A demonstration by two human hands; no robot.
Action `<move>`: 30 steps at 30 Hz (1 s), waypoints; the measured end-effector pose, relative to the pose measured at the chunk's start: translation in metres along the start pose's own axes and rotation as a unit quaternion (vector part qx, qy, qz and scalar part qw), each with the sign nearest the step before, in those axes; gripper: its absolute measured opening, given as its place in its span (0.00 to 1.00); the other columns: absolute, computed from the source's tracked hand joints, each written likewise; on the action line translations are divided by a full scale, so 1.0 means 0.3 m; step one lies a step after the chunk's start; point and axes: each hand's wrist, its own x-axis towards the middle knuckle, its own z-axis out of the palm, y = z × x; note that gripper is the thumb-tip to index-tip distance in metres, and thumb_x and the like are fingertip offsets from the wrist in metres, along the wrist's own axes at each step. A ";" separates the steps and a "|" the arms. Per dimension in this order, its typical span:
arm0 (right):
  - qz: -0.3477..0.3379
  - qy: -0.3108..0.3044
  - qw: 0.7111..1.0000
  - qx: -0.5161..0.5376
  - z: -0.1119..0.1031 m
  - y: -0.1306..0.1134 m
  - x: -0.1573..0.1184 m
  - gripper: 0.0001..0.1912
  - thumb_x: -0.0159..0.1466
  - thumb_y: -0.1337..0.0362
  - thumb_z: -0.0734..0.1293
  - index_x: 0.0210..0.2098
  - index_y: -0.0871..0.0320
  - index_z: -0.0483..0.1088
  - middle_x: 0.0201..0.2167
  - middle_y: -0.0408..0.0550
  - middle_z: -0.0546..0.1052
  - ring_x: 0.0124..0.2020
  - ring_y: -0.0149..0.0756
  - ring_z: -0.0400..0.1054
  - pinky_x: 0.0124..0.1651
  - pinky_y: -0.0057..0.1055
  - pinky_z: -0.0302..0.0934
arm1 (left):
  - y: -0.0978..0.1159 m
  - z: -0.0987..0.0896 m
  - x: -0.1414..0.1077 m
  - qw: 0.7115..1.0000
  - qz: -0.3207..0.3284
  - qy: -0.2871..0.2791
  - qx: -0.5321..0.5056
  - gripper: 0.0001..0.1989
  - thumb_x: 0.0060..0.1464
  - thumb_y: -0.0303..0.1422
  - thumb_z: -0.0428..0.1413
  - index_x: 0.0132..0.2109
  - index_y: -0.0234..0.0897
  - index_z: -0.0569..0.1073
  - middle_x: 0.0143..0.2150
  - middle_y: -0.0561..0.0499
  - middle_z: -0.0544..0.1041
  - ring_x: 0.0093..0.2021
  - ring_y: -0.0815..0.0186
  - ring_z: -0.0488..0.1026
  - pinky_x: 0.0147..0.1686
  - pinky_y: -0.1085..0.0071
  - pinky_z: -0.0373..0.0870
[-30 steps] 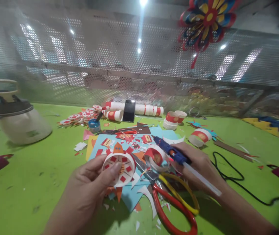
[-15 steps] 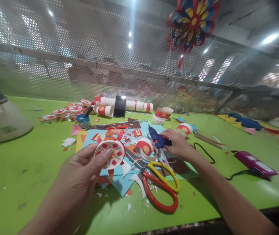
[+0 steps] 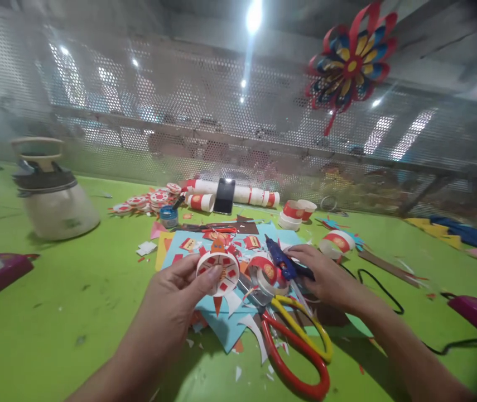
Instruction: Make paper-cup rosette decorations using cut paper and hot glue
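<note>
My left hand (image 3: 179, 296) pinches a small paper turtle (image 3: 223, 274), thumb across its round white face with red patches. An orange head points up and an orange tail hangs below. My right hand (image 3: 326, 276) is closed around the dark handle of a blue glue gun (image 3: 280, 258); a clear glue stick trails from its rear. Close by the gun lies a red-and-white paper cup ring (image 3: 263, 270). Large scissors (image 3: 294, 349) with one red and one yellow handle lie between my forearms, their blades partly covered by the ring and scraps.
Blue paper sheets (image 3: 221, 329) with scraps lie under my hands. Behind are a phone (image 3: 225, 196), a blue jar (image 3: 168, 216), finished turtles (image 3: 154, 198) and cut cups (image 3: 292, 214). A whitish container (image 3: 58, 204) stands left; black cord loops (image 3: 382, 290) lie right.
The view has swung left and up, so the table things sit farther right and lower. Both hands keep their holds, with little movement over the table.
</note>
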 end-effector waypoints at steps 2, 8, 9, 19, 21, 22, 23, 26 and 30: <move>0.000 0.002 1.000 -0.005 -0.012 -0.008 0.001 0.25 0.54 0.79 0.60 0.50 0.59 0.70 0.52 0.58 0.72 0.53 0.46 0.68 0.56 0.47 0.62 | -0.002 -0.001 -0.003 1.000 0.008 -0.001 0.010 0.11 0.45 0.36 0.67 0.35 0.35 0.80 0.30 0.47 0.80 0.31 0.64 0.74 0.29 0.72 0.73; 0.013 0.064 0.998 -0.010 -0.075 -0.087 0.008 0.16 0.59 0.76 0.59 0.42 0.58 0.73 0.41 0.55 0.76 0.43 0.46 0.70 0.45 0.45 0.65 | 0.002 0.003 -0.019 0.999 -0.010 -0.005 0.051 0.12 0.46 0.39 0.66 0.36 0.35 0.80 0.32 0.46 0.81 0.29 0.64 0.74 0.24 0.73 0.69; 0.023 0.079 0.997 0.003 -0.089 -0.113 0.008 0.14 0.61 0.75 0.59 0.41 0.58 0.72 0.40 0.54 0.76 0.42 0.45 0.70 0.45 0.44 0.65 | 0.002 0.004 -0.022 0.998 -0.010 -0.011 0.054 0.11 0.46 0.39 0.65 0.35 0.36 0.81 0.32 0.46 0.81 0.29 0.63 0.74 0.25 0.73 0.69; 0.013 0.036 0.959 0.282 -0.151 -0.368 0.051 0.08 0.66 0.63 0.64 0.39 0.57 0.74 0.35 0.47 0.76 0.36 0.34 0.69 0.39 0.33 0.65 | -0.002 0.001 -0.025 0.996 -0.025 -0.065 0.056 0.10 0.47 0.38 0.65 0.37 0.38 0.82 0.35 0.45 0.81 0.34 0.60 0.75 0.34 0.68 0.72; 0.027 0.008 0.941 0.338 -0.143 -0.403 0.060 0.09 0.64 0.60 0.67 0.41 0.57 0.75 0.37 0.48 0.76 0.38 0.35 0.70 0.42 0.34 0.66 | -0.001 0.002 -0.026 0.996 -0.019 -0.075 0.049 0.10 0.48 0.37 0.64 0.38 0.39 0.82 0.36 0.45 0.81 0.35 0.60 0.75 0.35 0.67 0.72; 0.035 -0.001 0.932 0.360 -0.136 -0.418 0.063 0.10 0.62 0.59 0.68 0.41 0.57 0.75 0.38 0.48 0.76 0.38 0.36 0.70 0.42 0.35 0.66 | -0.001 0.002 -0.027 0.996 -0.015 -0.078 0.047 0.10 0.48 0.36 0.64 0.39 0.40 0.82 0.36 0.45 0.81 0.35 0.60 0.75 0.35 0.67 0.72; 0.044 -0.003 0.925 0.377 -0.129 -0.431 0.066 0.11 0.60 0.59 0.70 0.40 0.57 0.75 0.37 0.48 0.77 0.38 0.36 0.70 0.42 0.35 0.67 | 0.000 0.001 -0.029 0.996 -0.011 -0.079 0.044 0.10 0.47 0.36 0.64 0.38 0.40 0.82 0.36 0.46 0.81 0.35 0.60 0.75 0.36 0.68 0.72; 0.074 0.018 0.904 0.421 -0.104 -0.457 0.070 0.10 0.58 0.59 0.72 0.37 0.58 0.76 0.35 0.47 0.77 0.36 0.35 0.70 0.40 0.34 0.66 | 0.001 -0.003 -0.031 0.996 -0.007 -0.081 0.043 0.08 0.48 0.35 0.65 0.38 0.41 0.83 0.35 0.47 0.81 0.35 0.61 0.75 0.36 0.69 0.71; 0.086 0.053 0.880 0.463 -0.083 -0.470 0.068 0.08 0.58 0.61 0.72 0.34 0.59 0.76 0.34 0.47 0.77 0.36 0.36 0.70 0.40 0.34 0.66 | -0.002 -0.013 -0.027 0.993 -0.010 -0.098 0.057 0.08 0.49 0.35 0.64 0.39 0.43 0.82 0.35 0.48 0.81 0.36 0.62 0.74 0.37 0.70 0.70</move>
